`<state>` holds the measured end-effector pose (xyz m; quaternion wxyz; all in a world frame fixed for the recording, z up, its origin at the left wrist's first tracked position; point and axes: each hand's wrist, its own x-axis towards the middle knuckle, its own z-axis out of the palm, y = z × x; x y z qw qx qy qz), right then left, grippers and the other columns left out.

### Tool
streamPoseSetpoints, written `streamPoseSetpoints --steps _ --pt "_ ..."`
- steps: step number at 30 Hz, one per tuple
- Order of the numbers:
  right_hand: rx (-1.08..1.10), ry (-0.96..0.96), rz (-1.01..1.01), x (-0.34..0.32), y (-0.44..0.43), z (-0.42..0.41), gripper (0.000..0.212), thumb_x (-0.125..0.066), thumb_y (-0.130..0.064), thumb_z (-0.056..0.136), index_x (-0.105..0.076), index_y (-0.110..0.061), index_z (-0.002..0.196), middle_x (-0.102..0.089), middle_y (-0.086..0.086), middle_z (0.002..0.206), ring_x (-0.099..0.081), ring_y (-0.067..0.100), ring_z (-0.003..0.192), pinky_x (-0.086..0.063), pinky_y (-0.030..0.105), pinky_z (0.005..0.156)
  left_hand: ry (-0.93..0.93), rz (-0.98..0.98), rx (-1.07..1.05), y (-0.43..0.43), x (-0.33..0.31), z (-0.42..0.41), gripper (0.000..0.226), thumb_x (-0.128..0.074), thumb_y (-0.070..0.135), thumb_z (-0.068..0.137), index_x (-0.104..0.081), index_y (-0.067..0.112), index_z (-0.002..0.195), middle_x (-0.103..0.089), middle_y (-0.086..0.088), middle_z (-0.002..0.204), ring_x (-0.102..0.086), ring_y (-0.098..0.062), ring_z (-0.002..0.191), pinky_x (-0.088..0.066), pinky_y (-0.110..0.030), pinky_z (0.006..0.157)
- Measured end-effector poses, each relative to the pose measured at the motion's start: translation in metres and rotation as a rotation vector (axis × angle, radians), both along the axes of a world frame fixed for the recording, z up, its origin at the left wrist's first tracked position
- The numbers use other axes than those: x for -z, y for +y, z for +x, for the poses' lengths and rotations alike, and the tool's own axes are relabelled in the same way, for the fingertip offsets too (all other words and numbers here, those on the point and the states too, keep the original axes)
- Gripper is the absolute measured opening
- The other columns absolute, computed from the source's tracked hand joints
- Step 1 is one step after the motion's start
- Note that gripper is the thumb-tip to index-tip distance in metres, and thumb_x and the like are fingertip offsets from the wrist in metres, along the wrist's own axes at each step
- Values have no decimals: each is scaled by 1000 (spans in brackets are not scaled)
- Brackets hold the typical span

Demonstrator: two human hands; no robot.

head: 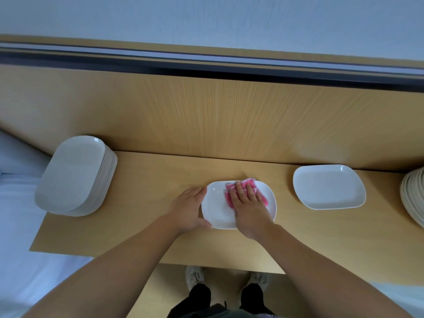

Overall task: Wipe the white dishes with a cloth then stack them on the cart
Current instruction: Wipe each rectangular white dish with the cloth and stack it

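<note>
A white rectangular dish lies on the wooden table in front of me. My right hand presses a pink cloth flat onto the dish, fingers straight. Resting against the dish's left edge, my left hand steadies it with thumb at the near rim. A tall stack of white dishes stands at the table's left end. One single white dish lies to the right.
Another stack of off-white dishes is cut off by the right edge. A wooden wall panel rises behind the table. My shoes show below the table's front edge. No cart is in view.
</note>
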<state>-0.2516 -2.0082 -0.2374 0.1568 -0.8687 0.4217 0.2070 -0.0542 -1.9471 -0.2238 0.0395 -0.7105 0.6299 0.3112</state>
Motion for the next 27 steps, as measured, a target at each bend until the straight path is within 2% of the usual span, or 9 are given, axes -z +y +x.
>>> streamPoseSetpoints --steps 7,14,17,20,27 --pt "-90 -24 38 -5 7 27 70 -31 -24 100 16 -18 152 33 2 152 25 34 144 15 44 116 18 -26 2 0 -1 1 113 -73 59 70 -9 18 154 -12 3 160 -7 -14 147 -8 -25 116" --pt "-208 -11 93 -14 10 36 75 -37 -29 96 11 -23 153 20 1 161 25 31 145 11 47 119 -24 -83 39 -2 -2 0 112 -72 61 69 -13 16 153 -18 5 158 -12 -13 145 -8 -22 114" --pt "-295 -14 107 -16 13 35 73 -34 -28 96 7 -23 154 16 3 162 24 32 145 11 48 119 -36 -119 33 -1 -1 1 113 -73 65 65 -18 16 151 -22 5 155 -16 -14 143 -14 -24 115" --pt "-408 -8 92 -13 18 30 70 -31 -26 94 3 -20 155 11 8 162 19 36 146 7 53 119 -89 -164 106 2 -1 1 110 -66 68 70 -14 14 152 -18 2 156 -15 -16 143 -12 -25 115" --pt "-361 -116 159 -10 25 9 63 -33 -30 100 -3 -26 156 7 -2 163 17 25 148 11 42 120 -152 -162 228 2 -1 5 100 -52 69 81 -12 12 152 -10 0 158 -10 -18 144 -4 -27 116"
